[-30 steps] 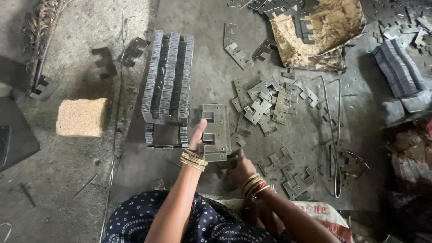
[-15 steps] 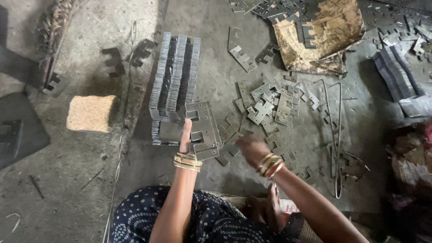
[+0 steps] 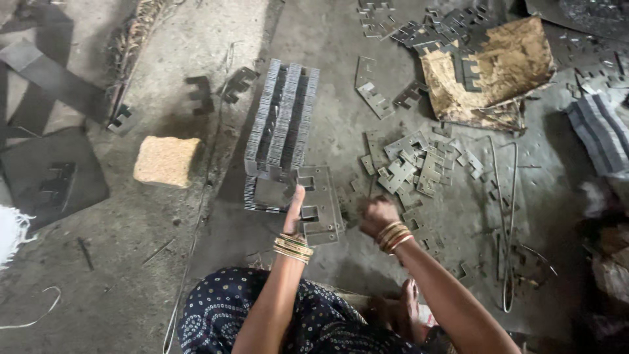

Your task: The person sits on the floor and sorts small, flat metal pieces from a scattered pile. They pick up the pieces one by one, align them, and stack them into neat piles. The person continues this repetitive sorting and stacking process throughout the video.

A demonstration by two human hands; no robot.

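Stamped metal plates covered the concrete floor (image 3: 196, 39) around me as I sat with my knees drawn up in a dotted dark dress (image 3: 308, 314). My left hand (image 3: 293, 208) lay flat, fingers pressed together, on the small stack of notched plates (image 3: 322, 203) directly before me, a placement that seemed meant to keep the pile square and stop the top sheet from sliding. That stack sat touching the near end of a long row of plates stood on edge (image 3: 282, 124), packed face to face so that each leaned on the next and none fell.

My right hand (image 3: 377, 215), bangled at the wrist like the left, was curled into a loose fist just right of the stack, near the edge of the loose heap of cut plates (image 3: 413, 167). Whether it pinched a plate I could not tell; the fingers hid what lay beneath.

Further off, a torn sheet of brown cardboard (image 3: 504, 65) carried more cut pieces, and a grey bundle of stacked strips (image 3: 599, 134) lay at the far right. A pale block (image 3: 167, 159), perhaps stone or wood, rested well apart to the left, beside a dark flat sheet (image 3: 46, 177) with a shape punched out of it.
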